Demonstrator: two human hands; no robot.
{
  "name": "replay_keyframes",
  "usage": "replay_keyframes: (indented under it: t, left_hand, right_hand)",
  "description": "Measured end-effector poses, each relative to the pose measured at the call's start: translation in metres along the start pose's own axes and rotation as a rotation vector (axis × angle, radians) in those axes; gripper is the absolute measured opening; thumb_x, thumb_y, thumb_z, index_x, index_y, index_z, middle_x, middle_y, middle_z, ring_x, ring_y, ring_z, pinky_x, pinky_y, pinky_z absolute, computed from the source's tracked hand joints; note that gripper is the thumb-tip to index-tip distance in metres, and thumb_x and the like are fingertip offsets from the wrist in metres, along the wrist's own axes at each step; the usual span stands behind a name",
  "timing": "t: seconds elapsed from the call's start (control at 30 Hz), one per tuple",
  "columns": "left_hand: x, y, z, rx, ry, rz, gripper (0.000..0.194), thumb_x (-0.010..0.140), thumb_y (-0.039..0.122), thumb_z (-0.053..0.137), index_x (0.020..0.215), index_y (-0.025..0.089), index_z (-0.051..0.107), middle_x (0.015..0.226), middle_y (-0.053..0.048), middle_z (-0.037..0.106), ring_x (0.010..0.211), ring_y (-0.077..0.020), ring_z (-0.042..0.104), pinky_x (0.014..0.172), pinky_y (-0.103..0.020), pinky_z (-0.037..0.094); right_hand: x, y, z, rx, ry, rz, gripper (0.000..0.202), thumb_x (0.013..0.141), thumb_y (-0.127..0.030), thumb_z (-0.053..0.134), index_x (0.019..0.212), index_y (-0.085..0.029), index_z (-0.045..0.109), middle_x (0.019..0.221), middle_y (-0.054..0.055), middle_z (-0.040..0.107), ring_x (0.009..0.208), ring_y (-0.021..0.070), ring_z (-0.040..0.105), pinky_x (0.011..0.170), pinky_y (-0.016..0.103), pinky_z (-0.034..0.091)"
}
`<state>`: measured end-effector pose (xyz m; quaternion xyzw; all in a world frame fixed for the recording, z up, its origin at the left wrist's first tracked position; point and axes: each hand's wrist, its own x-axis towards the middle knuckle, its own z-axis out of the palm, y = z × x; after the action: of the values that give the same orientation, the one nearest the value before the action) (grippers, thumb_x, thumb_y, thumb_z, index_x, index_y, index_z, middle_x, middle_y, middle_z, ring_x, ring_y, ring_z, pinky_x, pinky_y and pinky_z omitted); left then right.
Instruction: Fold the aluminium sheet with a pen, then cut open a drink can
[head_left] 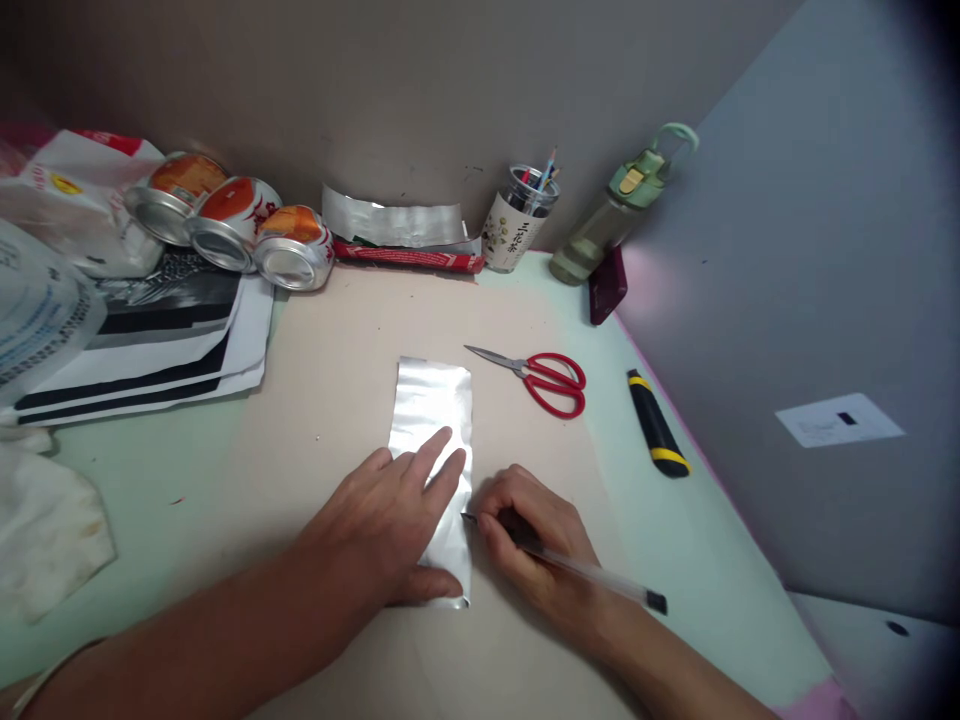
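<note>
A shiny silver metal sheet (431, 395) lies lengthwise away from me on a beige mat. Over its middle and left side rests my left hand (394, 510), fingers stretched and spread, pressing it flat. My right hand (532, 540) pinches a clear pen (592, 572) with a black end cap, and the pen's tip touches or nearly touches the sheet's right edge. Just beyond the right hand are red-handled scissors (551, 382), blades pointing left. Part of the sheet is hidden under my left hand.
Several cut or whole items line the back: drink cans (295, 248), metal strips (397, 222), a pencil cup (517, 220) and a green bottle (615, 210). A black-and-yellow utility knife (658, 425) lies at right. Printed papers (247, 340) and a white cloth (52, 525) are at left.
</note>
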<state>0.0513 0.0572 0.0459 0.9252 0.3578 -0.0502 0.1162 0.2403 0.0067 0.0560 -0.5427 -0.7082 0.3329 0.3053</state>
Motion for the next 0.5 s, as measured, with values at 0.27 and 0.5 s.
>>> replay_keyframes:
  t: [0.27,0.5]
  left_hand:
    - [-0.0022,0.0002,0.0046,-0.016,0.026,-0.006,0.099,0.068,0.061,0.077,0.148,0.016,0.04,0.158,-0.023,0.033,0.128,-0.0322,0.056,0.1,-0.041,0.043]
    - [-0.0012,-0.0004,0.0021,-0.014,0.017,-0.007,0.098,0.068,0.059,0.078,0.147,0.015,0.041,0.158,-0.023,0.036,0.125,-0.0316,0.058,0.098,-0.04,0.044]
  right_hand:
    - [0.0006,-0.0015,-0.0004,0.041,-0.036,0.049,0.014,0.089,-0.013,0.052,0.077,-0.021,0.052,0.078,0.0,0.054,0.068,0.0136,0.05,0.06,0.026,0.039]
    - [0.0022,-0.0057,-0.0056,0.076,-0.094,0.074,0.016,0.086,-0.011,0.053,0.074,-0.021,0.051,0.075,-0.001,0.052,0.066,0.013,0.048,0.058,0.026,0.039]
